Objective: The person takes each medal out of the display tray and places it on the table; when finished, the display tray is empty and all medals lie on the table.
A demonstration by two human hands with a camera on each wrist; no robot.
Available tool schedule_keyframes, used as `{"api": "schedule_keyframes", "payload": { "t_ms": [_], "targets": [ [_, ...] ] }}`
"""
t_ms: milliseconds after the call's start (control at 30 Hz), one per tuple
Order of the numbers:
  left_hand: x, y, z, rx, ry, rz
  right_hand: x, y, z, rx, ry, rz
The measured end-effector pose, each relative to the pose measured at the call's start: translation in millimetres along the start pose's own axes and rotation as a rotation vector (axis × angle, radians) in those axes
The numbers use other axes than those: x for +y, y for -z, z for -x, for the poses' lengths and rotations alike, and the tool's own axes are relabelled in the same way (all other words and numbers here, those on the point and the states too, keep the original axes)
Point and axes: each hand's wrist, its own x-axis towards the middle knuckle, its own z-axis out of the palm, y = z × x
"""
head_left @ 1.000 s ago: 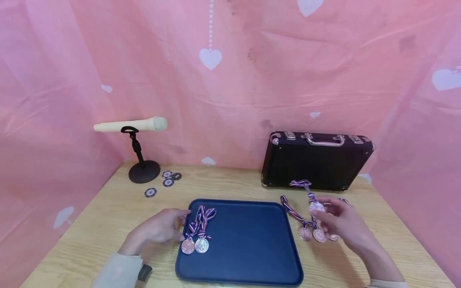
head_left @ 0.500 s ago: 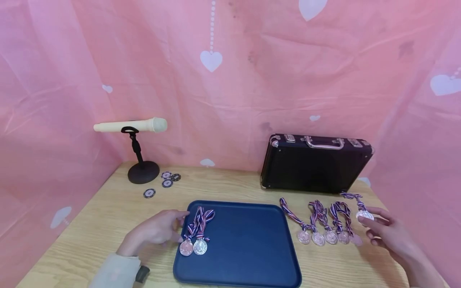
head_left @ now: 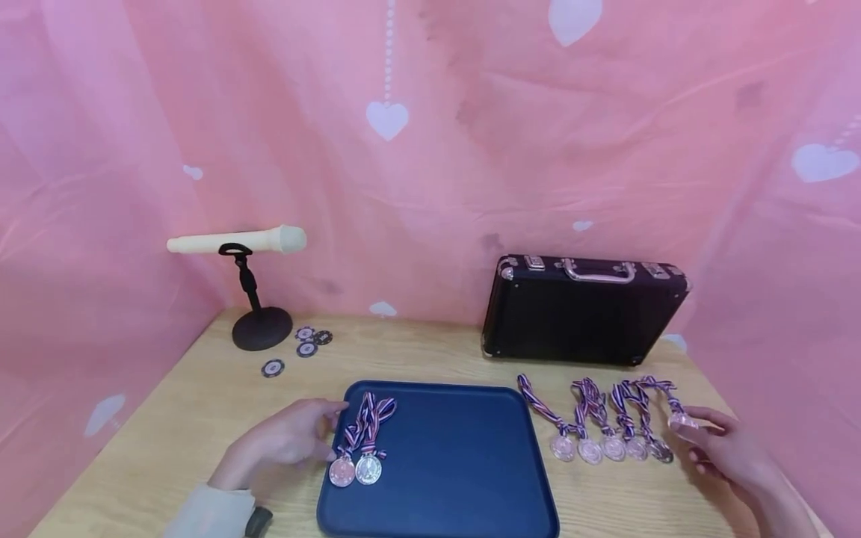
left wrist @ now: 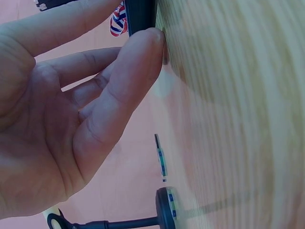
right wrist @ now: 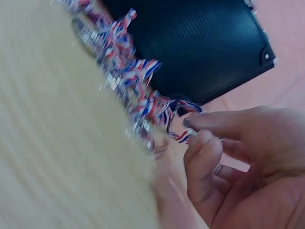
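In the head view my right hand [head_left: 740, 454] pinches a medal [head_left: 682, 420] at the right end of a row of medals [head_left: 590, 450]. Its striped ribbon [head_left: 655, 382] trails onto the table behind the row. Blur softens these ribbons [right wrist: 143, 71] in the right wrist view. My left hand [head_left: 285, 441] is at the left rim of a dark blue tray [head_left: 464, 463], fingers extended and touching its edge. A fingertip meets the tray's side [left wrist: 141, 16] in the left wrist view. On the tray lie a copper-coloured medal [head_left: 341, 471] and a silver one [head_left: 368, 468], side by side.
A black briefcase [head_left: 581, 321] stands behind the row of medals. At the back left, a white microphone [head_left: 235, 240] rests on a black stand [head_left: 262, 327], with several poker chips [head_left: 307, 349] nearby. Pink curtain [head_left: 430, 187] surrounds the wooden table [head_left: 417, 344].
My right hand has carried the medal rightward from above the row to its right end, then lowered it to the table. My left hand has stayed at the tray's edge.
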Motion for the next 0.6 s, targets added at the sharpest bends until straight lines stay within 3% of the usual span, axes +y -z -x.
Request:
{"api": "schedule_keyframes", "payload": {
  "t_ms": [100,200,433,600],
  "targets": [
    [-0.6,0.9,1.2,-0.006,-0.003,0.029,-49.3,-22.0,27.6,0.047,-0.097,0.184],
    [-1.6,0.7,4.6,-0.013,0.004,0.055,-67.1,-30.5,37.5,0.048,-0.101,0.291],
    [-3.1,2.6,4.2,-0.026,0.003,0.07,-50.2,-20.1,33.7,-0.011,-0.107,0.3],
    [-2.5,1.5,2.7,-0.036,-0.023,0.078,-50.9,-14.4,38.0,-0.002,-0.13,0.308]
  ]
}}
